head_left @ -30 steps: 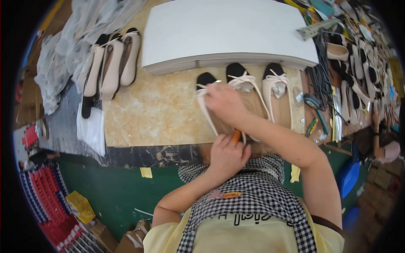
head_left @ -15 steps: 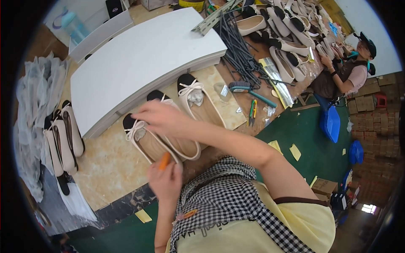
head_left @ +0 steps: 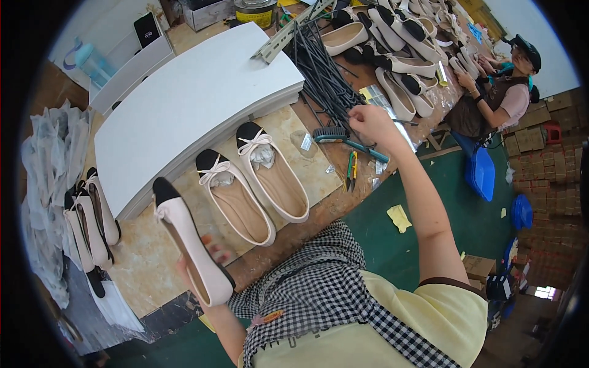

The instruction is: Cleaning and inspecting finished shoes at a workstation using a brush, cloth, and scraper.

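My left hand (head_left: 215,250) is closed around a beige ballet flat (head_left: 195,250) with a black toe and a bow, lifted and tilted on its side. The fingers are blurred and partly hidden behind the shoe. Two matching flats, one in the middle (head_left: 239,205) and one to its right (head_left: 279,184), stand upright on the marbled board, with crumpled paper in their toes. My right hand (head_left: 373,126) reaches out to the ends of a pile of black sticks (head_left: 322,70). Its fingers are curled together, and what is between them cannot be made out.
A white curved stand (head_left: 190,110) lies behind the shoes. Nearby are a brush (head_left: 368,150) and yellow-handled snips (head_left: 351,168). More flats (head_left: 92,227) lean at the left; many others (head_left: 399,61) heap at the far right, where a person (head_left: 497,98) handles shoes.
The left flat was lifted off the board into my left hand, where an orange object showed before. My right hand moved from the shoes to the black sticks.
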`<state>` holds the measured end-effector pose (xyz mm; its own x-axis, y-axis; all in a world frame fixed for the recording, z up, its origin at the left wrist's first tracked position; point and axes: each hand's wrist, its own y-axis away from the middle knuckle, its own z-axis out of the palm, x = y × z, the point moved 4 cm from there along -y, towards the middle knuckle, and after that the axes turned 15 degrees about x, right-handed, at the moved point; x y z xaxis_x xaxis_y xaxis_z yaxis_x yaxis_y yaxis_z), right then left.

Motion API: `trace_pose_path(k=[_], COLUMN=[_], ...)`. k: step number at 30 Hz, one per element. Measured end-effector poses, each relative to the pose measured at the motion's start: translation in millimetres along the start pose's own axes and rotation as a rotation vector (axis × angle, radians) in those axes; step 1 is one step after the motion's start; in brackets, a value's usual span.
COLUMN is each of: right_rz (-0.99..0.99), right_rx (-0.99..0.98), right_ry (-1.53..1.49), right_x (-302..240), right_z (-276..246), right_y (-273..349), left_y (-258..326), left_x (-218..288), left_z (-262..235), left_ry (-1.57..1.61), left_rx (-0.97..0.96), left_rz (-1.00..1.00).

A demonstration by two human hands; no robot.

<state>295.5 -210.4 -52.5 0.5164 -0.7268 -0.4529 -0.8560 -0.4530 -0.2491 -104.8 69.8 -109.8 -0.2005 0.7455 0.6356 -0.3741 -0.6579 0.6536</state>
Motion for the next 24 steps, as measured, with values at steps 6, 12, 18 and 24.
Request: trace_pose_path(k=[6,12,18,24], right_rz=[-0.061,-0.002,-0.016,-0.084], right_rx=[0.088,-0.347,-0.462,-0.389], right_ry=[0.078,-0.562,-0.705,-0.664], right_x=[-49,-207,-243,-266], right_z=[-31,-9,17,15], right_y=[32,100,97,100], left_y=[-2,-24,-4,2], left_x=[-15,-21,-13,-13], left_z=[45,70,72,68], left_ry=[0.117,-0.116,-0.234,-0.230], left_rx=[-0.283,0.078,-0.039,-0.051], left_rz=[-0.146,0.217,0.309,0.378])
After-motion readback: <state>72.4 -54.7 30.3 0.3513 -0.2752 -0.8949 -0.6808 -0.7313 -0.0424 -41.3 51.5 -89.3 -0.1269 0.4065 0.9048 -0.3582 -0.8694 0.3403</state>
